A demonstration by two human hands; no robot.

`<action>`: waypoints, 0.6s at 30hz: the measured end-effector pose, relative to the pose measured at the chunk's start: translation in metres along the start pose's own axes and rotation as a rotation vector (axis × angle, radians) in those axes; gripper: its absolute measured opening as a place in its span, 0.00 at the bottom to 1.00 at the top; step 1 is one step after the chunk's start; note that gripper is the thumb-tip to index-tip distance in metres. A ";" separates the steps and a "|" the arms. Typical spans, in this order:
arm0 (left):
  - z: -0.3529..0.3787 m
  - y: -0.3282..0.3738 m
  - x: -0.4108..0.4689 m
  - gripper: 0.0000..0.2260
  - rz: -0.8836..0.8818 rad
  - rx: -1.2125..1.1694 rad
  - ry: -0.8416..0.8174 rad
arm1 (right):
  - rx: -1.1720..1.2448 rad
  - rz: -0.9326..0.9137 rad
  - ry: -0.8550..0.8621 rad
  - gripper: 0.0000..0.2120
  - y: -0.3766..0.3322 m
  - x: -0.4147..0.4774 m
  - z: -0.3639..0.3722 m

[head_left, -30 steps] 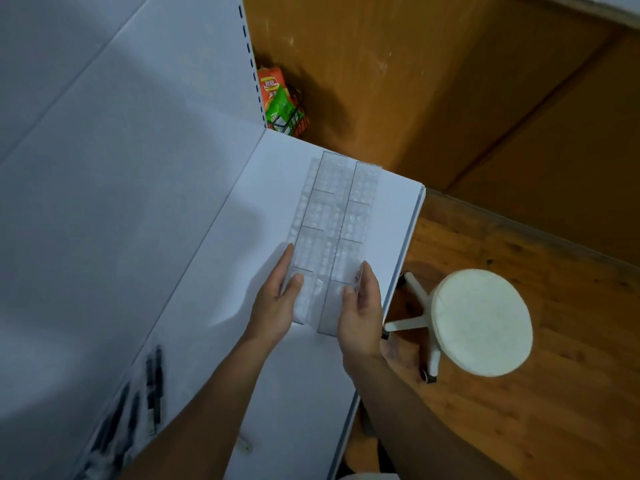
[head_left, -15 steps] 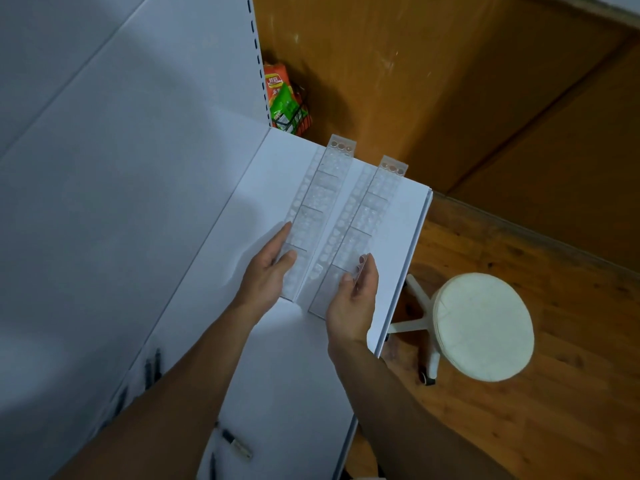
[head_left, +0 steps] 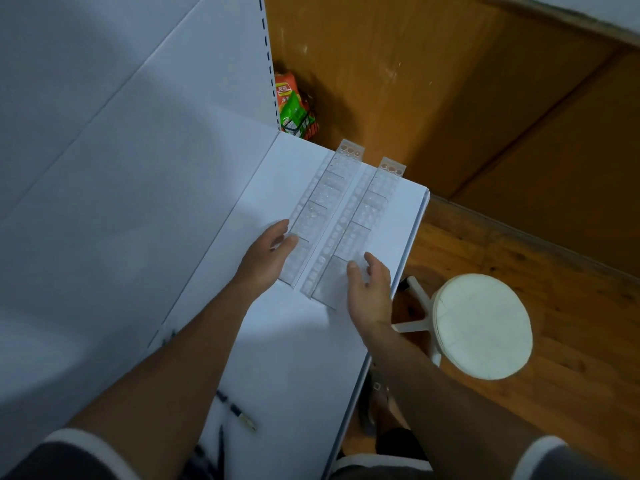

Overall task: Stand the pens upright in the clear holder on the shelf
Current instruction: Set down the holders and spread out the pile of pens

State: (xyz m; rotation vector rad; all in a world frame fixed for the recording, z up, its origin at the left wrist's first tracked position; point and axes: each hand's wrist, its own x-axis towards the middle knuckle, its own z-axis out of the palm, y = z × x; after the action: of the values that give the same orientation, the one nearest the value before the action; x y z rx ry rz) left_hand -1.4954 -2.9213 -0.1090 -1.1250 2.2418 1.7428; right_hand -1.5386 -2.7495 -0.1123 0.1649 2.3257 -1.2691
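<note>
Two long clear holders lie flat side by side on the white shelf (head_left: 298,341), their far ends sticking out past the shelf's end. My left hand (head_left: 266,258) holds the near left edge of the left holder (head_left: 320,202), thumb on top. My right hand (head_left: 369,289) grips the near right end of the right holder (head_left: 367,216) between thumb and fingers. A dark pen with a pale end (head_left: 239,410) lies loose on the shelf close to me, beside my left forearm. Another dark pen (head_left: 221,436) lies just below it. No pen stands in either holder.
The shelf's front edge (head_left: 398,282) runs just right of my right hand. Below it are a wooden floor and a round white stool (head_left: 481,325). A white back panel (head_left: 121,168) rises on the left. Snack packets in a wire basket (head_left: 294,109) sit beyond the shelf's end.
The two holders, stacked close together a second ago, have been slid away from me and spread apart. Both hands have stayed on their near ends.
</note>
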 end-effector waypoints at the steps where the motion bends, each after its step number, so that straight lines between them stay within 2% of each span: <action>1: -0.003 0.003 -0.004 0.21 0.003 0.067 0.018 | -0.107 -0.036 -0.042 0.24 -0.001 0.001 -0.008; 5: -0.019 0.004 -0.028 0.22 -0.003 0.331 0.027 | -0.468 -0.119 -0.191 0.25 -0.005 0.002 -0.035; 9: -0.033 -0.001 -0.067 0.24 -0.038 0.580 0.020 | -0.721 -0.156 -0.367 0.27 -0.009 -0.011 -0.049; 14: -0.031 -0.018 -0.131 0.25 -0.125 0.648 0.057 | -0.865 -0.308 -0.516 0.27 -0.009 -0.045 -0.048; 18: -0.022 -0.035 -0.195 0.25 -0.203 0.583 0.183 | -0.979 -0.467 -0.625 0.28 -0.005 -0.074 -0.043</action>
State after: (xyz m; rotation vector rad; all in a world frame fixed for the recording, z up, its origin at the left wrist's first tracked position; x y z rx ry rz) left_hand -1.3255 -2.8473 -0.0357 -1.3332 2.3906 0.8479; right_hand -1.4901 -2.7079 -0.0546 -0.9831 2.1662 -0.1464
